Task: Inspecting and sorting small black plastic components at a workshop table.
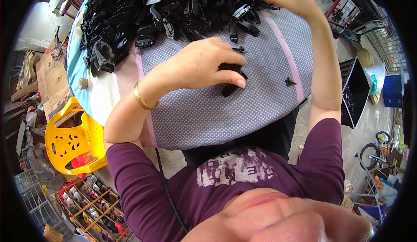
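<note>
Beyond left hand [204, 64] | black pieces [173, 5] heaped (crowding cloth [204, 120]) | yellow chair [81, 134]

Bright, diffuse light fell over the blue-grey, white-dotted cloth [195, 120], leaving only faint shadows. White glare caught the heaped glossy black plastic parts [195, 6], whose darkest patches lost detail. Fisheye distortion bowed straight edges toward the blackened circular rim.

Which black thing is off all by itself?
The tiny one by the right pink stripe; the others are heaped or near the left hand.
</note>
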`<state>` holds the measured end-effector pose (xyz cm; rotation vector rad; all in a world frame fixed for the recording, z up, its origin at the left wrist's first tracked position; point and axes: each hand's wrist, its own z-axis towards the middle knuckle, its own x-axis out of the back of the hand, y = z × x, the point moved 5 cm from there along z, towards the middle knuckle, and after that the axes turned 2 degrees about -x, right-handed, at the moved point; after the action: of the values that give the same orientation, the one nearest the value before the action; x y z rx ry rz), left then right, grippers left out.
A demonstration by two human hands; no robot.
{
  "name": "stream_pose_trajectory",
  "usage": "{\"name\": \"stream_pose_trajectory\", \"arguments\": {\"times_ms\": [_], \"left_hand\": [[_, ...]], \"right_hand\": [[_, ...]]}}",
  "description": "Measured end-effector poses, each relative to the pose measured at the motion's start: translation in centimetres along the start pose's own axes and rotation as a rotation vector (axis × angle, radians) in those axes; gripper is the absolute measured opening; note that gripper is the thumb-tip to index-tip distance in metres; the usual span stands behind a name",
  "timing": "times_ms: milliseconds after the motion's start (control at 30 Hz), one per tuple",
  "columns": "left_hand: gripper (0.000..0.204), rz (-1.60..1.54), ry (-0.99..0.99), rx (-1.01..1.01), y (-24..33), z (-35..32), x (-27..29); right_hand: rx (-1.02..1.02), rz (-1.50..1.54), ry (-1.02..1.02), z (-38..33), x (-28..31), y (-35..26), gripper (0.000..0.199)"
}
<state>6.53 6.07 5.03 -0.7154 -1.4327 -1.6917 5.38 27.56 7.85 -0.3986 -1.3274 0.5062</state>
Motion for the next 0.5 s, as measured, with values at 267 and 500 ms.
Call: {"name": "stream_pose_trajectory", "arguments": {"times_ms": [267,500], "left_hand": [[0.023,0.217,0.362,-0.141,-1.9,2.2,0.4],[0.026,0.490,0.244,0.103,-3.0,2.7,-1.5]], "right_hand": [[0.049,-0.235,-0.147,0.0,-5.5,-0.6,0.030],[0.107,-0.476,-0.035,-0.7,-5.2,-2.4,0.028]]}}
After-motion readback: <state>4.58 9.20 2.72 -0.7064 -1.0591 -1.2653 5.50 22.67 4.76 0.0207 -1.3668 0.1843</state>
